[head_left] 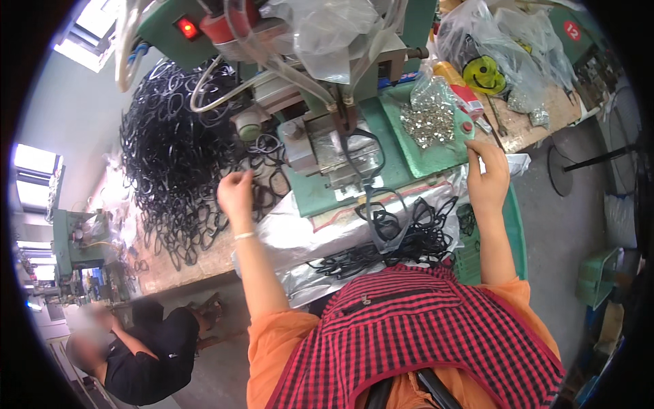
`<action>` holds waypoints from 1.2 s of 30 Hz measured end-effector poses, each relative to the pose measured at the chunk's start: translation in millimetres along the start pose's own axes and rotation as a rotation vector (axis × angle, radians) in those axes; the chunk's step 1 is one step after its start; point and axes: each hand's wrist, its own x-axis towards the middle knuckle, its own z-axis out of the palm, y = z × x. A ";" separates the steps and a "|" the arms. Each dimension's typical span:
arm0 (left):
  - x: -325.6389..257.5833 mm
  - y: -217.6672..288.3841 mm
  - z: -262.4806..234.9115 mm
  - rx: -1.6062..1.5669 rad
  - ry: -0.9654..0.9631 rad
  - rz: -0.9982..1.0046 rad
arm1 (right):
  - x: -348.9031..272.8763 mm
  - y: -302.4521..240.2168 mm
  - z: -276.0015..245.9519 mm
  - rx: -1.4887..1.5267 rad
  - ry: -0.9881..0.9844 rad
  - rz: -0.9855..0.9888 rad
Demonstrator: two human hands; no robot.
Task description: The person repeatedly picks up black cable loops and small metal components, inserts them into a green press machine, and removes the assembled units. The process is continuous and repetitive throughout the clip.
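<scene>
The co-worker's face (87, 339) is blurred; their legs are cut off.

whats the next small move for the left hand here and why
Probably pinch one loop from the black pile and carry it to the press. The left hand is at the pile's edge, closed, holding nothing clear; the right hand rests by the tray of metal bits.

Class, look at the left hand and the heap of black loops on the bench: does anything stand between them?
Nothing visible does. The left hand is raised at the near edge of the heap of black loops, with loose loops right by its fingers. The green press machine stands off to its right.
</scene>
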 end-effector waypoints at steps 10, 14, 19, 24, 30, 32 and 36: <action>-23.7 43.9 -52.5 -0.854 0.128 0.018 | 80.9 -110.8 25.4 0.821 -0.366 0.057; -55.7 54.7 -23.2 -0.948 0.141 -0.044 | 72.0 -122.8 66.0 1.040 -0.302 0.238; -87.7 55.5 -9.0 -1.043 0.208 -0.027 | 66.6 -129.0 59.0 1.117 -0.394 0.334; -87.0 147.5 -50.4 -1.230 0.277 0.388 | 69.4 -136.8 51.2 1.112 -0.393 0.306; -72.0 218.7 -77.0 -1.176 0.219 0.659 | 63.2 -157.8 46.8 1.282 -0.354 0.422; -73.1 211.0 -72.0 -1.081 0.205 0.872 | 58.6 -164.5 31.6 1.294 -0.347 0.457; -99.9 210.7 -60.6 -0.558 -0.047 1.266 | 70.5 -113.7 13.9 0.820 -0.456 0.081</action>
